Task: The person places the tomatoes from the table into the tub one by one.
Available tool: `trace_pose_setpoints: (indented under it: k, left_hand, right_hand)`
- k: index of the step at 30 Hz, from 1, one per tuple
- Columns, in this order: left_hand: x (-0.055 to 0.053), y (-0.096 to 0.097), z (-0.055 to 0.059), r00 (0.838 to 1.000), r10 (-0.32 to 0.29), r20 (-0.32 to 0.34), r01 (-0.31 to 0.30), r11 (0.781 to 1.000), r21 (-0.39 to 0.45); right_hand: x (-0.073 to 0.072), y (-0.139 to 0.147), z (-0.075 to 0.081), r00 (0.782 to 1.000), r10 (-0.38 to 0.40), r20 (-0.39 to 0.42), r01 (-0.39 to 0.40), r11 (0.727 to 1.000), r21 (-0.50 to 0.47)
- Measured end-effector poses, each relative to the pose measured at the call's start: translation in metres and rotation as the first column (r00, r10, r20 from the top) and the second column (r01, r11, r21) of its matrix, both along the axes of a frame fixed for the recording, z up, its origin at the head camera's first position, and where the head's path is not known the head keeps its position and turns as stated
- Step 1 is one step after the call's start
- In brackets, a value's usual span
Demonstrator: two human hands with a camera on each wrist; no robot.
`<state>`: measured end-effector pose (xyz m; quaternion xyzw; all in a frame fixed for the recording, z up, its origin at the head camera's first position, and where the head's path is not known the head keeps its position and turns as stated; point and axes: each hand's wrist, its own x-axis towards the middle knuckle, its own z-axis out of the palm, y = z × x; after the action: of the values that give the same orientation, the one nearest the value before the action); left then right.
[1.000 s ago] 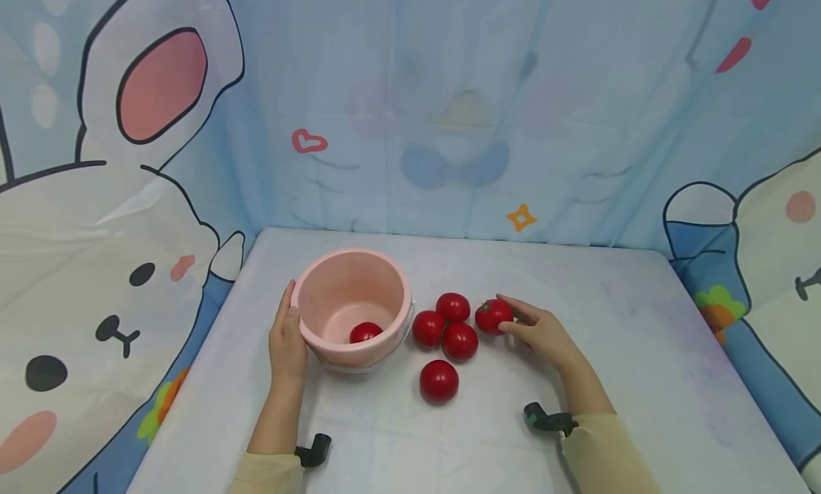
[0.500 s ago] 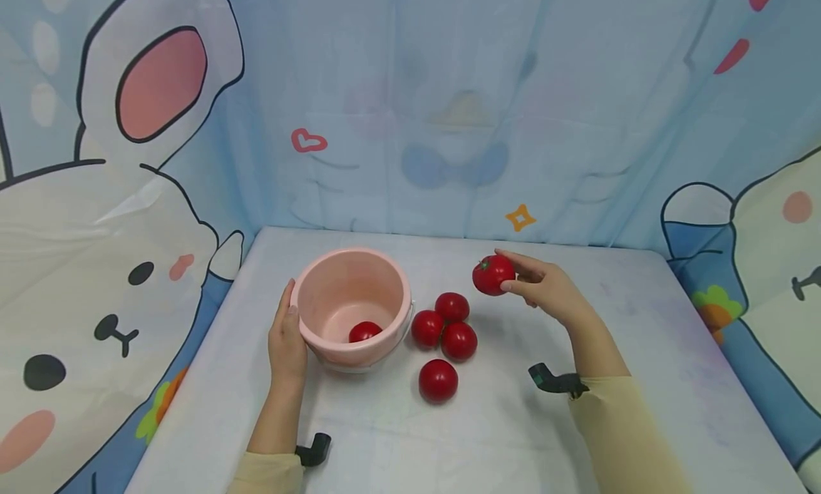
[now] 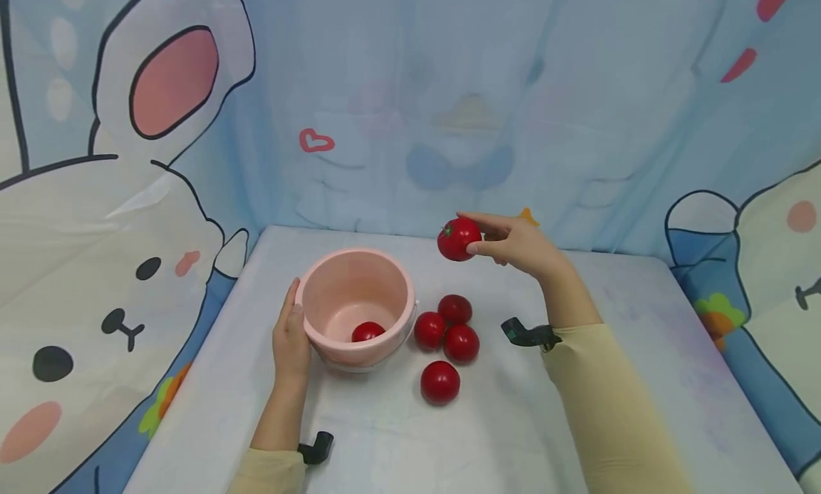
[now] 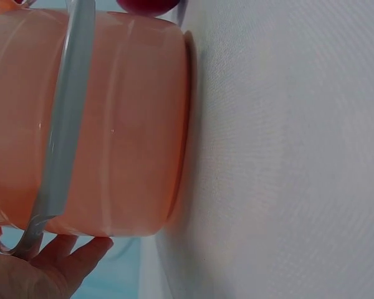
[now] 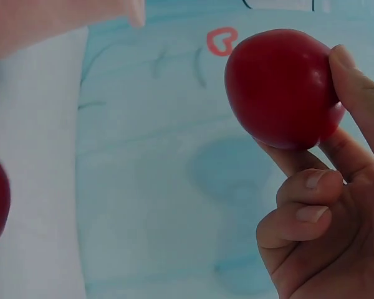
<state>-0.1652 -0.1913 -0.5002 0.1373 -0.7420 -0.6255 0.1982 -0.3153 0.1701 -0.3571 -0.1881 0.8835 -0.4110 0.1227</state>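
My right hand [image 3: 516,244] pinches a red tomato [image 3: 458,239] with a green stem top, raised above the far part of the table. In the right wrist view that tomato [image 5: 283,87] sits between thumb and fingers, with the other fingers curled below it. A pink bucket [image 3: 353,264] stands upright at the left with one tomato [image 3: 368,331] inside. My left hand [image 3: 291,344] rests against the bucket's left side, fingers mostly straight. The left wrist view shows its fingertips [image 4: 90,252] touching the bucket wall near the grey handle [image 4: 68,118].
Three tomatoes cluster right of the bucket, one of them the near-right tomato [image 3: 461,343]. Another tomato [image 3: 440,383] lies apart, closer to me. A white cloth covers the table [image 3: 398,444], and a printed blue curtain [image 3: 359,187] hangs behind it.
The right hand has lifted the tomato off the table, away from the cluster, then carried it up and to the left. Left hand and bucket have stayed in place.
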Motion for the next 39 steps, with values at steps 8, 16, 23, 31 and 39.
trace_pose_setpoints:
  k: [8,16,23,31,39]
  left_hand:
    - [-0.004,0.006,-0.002,1.000,-0.009,0.003,0.009,1.000,0.022]
    - [-0.006,0.011,-0.002,1.000,-0.029,0.009,0.029,0.999,0.028]
    - [-0.005,0.012,-0.001,1.000,-0.013,0.012,0.013,1.000,0.026]
    - [-0.007,0.013,-0.003,1.000,-0.011,0.021,0.010,1.000,0.016]
    - [-0.009,0.018,-0.004,1.000,-0.020,0.021,0.020,1.000,0.021]
  right_hand:
    - [-0.012,-0.045,0.020,0.994,0.112,0.015,-0.113,0.992,0.052]
    - [-0.022,-0.085,0.028,0.972,0.233,0.025,-0.234,0.970,0.068]
    - [-0.026,-0.117,0.023,0.936,0.349,0.054,-0.352,0.932,0.090]
    - [-0.022,-0.164,0.016,0.861,0.493,0.125,-0.508,0.845,0.167]
    - [-0.020,-0.200,0.001,0.784,0.570,0.246,-0.621,0.737,0.267]
